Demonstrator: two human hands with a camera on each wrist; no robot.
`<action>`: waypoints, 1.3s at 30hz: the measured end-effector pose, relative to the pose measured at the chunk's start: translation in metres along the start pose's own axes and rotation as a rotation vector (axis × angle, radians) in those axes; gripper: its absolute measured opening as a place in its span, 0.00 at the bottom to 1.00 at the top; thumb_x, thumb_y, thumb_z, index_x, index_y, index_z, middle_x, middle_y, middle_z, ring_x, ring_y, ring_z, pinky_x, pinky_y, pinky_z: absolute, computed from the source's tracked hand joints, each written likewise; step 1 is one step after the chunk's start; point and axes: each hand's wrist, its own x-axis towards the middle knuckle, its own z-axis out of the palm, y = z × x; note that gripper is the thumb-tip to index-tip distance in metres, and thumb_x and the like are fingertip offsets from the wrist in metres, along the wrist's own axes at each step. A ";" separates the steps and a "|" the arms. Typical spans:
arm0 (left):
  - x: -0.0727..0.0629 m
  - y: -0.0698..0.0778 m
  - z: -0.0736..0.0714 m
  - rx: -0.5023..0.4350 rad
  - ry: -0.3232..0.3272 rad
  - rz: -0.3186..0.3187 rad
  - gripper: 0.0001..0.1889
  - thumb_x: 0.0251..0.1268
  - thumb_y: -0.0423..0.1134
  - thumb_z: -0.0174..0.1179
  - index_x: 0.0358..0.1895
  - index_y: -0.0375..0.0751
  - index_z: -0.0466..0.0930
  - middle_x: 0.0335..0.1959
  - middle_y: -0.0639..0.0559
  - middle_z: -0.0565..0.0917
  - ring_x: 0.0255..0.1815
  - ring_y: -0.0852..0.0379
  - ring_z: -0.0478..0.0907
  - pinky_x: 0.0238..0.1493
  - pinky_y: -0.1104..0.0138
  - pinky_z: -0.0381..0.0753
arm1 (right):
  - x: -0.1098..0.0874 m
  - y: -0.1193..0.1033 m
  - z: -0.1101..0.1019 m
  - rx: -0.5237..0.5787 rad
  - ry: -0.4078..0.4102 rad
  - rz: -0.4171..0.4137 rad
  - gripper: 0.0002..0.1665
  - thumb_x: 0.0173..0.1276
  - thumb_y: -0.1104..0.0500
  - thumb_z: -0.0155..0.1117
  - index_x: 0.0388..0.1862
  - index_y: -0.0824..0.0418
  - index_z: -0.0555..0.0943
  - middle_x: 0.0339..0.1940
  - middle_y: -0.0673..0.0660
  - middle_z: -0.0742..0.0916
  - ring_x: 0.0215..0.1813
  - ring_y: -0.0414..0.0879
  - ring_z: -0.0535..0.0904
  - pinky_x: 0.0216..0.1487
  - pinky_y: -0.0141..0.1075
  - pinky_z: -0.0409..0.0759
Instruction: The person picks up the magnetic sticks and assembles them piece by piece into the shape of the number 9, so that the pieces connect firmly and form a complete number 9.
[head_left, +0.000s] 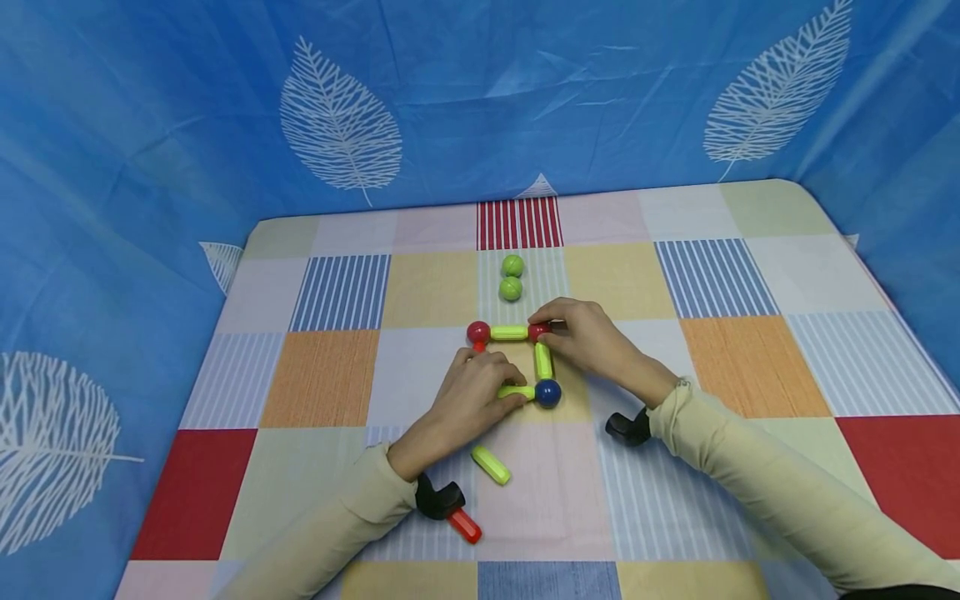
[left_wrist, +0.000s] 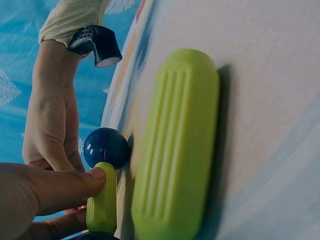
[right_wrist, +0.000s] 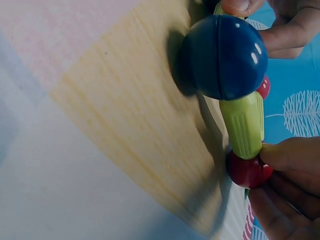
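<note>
A four-sided frame of ribbed yellow-green rods and coloured balls lies in the middle of the cloth. My left hand (head_left: 471, 390) pinches its near rod (left_wrist: 102, 202), which joins a blue ball (head_left: 547, 393) at its right end. Another dark ball (left_wrist: 100, 235) shows at that rod's other end in the left wrist view. My right hand (head_left: 592, 340) holds the far right red ball (right_wrist: 246, 169) between thumb and fingers. A yellow-green rod (head_left: 543, 362) links this ball to the blue one. From the far left red ball (head_left: 477, 332), a red rod (head_left: 478, 347) runs under my left hand, mostly hidden.
Two green balls (head_left: 512, 277) sit beyond the frame. Nearer me lie a loose yellow-green rod (head_left: 491, 464) and a red rod (head_left: 465, 526), partly covered by the left wrist camera (head_left: 440, 497). A blue curtain (head_left: 480, 100) rises behind the patchwork tablecloth (head_left: 322, 467).
</note>
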 end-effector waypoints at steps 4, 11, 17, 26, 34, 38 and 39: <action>-0.001 -0.001 0.001 -0.008 0.013 -0.005 0.09 0.58 0.44 0.71 0.39 0.46 0.89 0.33 0.58 0.84 0.38 0.61 0.78 0.54 0.57 0.66 | 0.001 0.000 -0.001 -0.012 -0.006 -0.004 0.14 0.66 0.68 0.66 0.50 0.65 0.85 0.50 0.59 0.86 0.54 0.52 0.81 0.54 0.44 0.79; -0.001 -0.001 0.002 -0.005 0.027 -0.003 0.09 0.58 0.45 0.71 0.39 0.46 0.89 0.33 0.58 0.84 0.38 0.61 0.78 0.51 0.59 0.68 | 0.000 0.000 0.000 -0.005 -0.004 0.008 0.14 0.66 0.67 0.66 0.51 0.64 0.84 0.51 0.59 0.86 0.55 0.53 0.81 0.56 0.46 0.78; -0.005 -0.004 0.003 -0.046 0.065 0.004 0.08 0.58 0.44 0.72 0.37 0.46 0.89 0.32 0.58 0.84 0.36 0.62 0.77 0.50 0.60 0.68 | -0.001 0.000 0.001 -0.002 0.001 0.001 0.14 0.66 0.68 0.66 0.50 0.65 0.85 0.50 0.59 0.86 0.55 0.53 0.81 0.55 0.46 0.79; -0.013 -0.015 -0.005 -0.266 0.159 -0.055 0.10 0.54 0.35 0.73 0.41 0.40 0.88 0.37 0.52 0.83 0.39 0.56 0.77 0.40 0.63 0.75 | 0.000 0.002 0.000 -0.002 0.006 0.009 0.15 0.65 0.67 0.67 0.51 0.64 0.85 0.51 0.59 0.86 0.56 0.53 0.81 0.57 0.47 0.78; -0.007 -0.042 -0.030 -0.538 0.155 -0.149 0.13 0.59 0.32 0.69 0.47 0.35 0.85 0.43 0.45 0.85 0.42 0.51 0.80 0.44 0.60 0.80 | 0.000 0.001 0.000 0.023 0.002 0.010 0.14 0.66 0.68 0.66 0.50 0.64 0.85 0.50 0.59 0.86 0.55 0.52 0.81 0.55 0.45 0.79; 0.004 -0.059 -0.041 -0.614 0.150 -0.254 0.15 0.60 0.32 0.68 0.51 0.37 0.84 0.46 0.45 0.85 0.44 0.50 0.80 0.42 0.60 0.80 | -0.001 0.001 0.000 0.031 -0.002 0.021 0.14 0.66 0.68 0.66 0.50 0.64 0.85 0.50 0.58 0.86 0.55 0.52 0.81 0.56 0.45 0.79; 0.007 -0.063 -0.042 -0.621 0.145 -0.276 0.16 0.60 0.33 0.68 0.52 0.37 0.84 0.46 0.44 0.85 0.44 0.50 0.80 0.42 0.59 0.80 | -0.001 0.001 0.000 0.030 -0.002 0.025 0.14 0.66 0.68 0.66 0.50 0.64 0.85 0.50 0.58 0.86 0.55 0.52 0.81 0.56 0.45 0.79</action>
